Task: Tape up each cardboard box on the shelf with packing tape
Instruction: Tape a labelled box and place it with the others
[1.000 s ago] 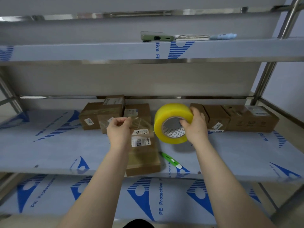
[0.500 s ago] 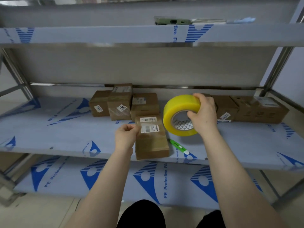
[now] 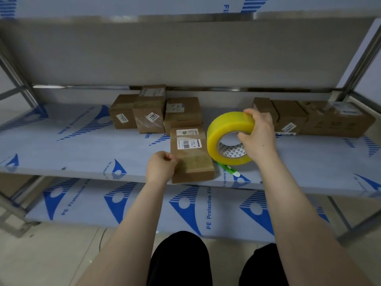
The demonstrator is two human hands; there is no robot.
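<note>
Open over bare shelf (image 3: 72, 145) at 9 o'clock from front box (image 3: 191, 155) and at 3 past roll (image 3: 224, 129); blocked at 11 to 12 by three boxes (image 3: 152, 114), at 2 by roll and box row (image 3: 309, 118), at 4 by cutter (image 3: 228, 169).

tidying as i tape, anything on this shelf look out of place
The green and white plastic cutter lies loose near the front of the metal shelf, partly hidden by the yellow tape roll in the right hand.
</note>
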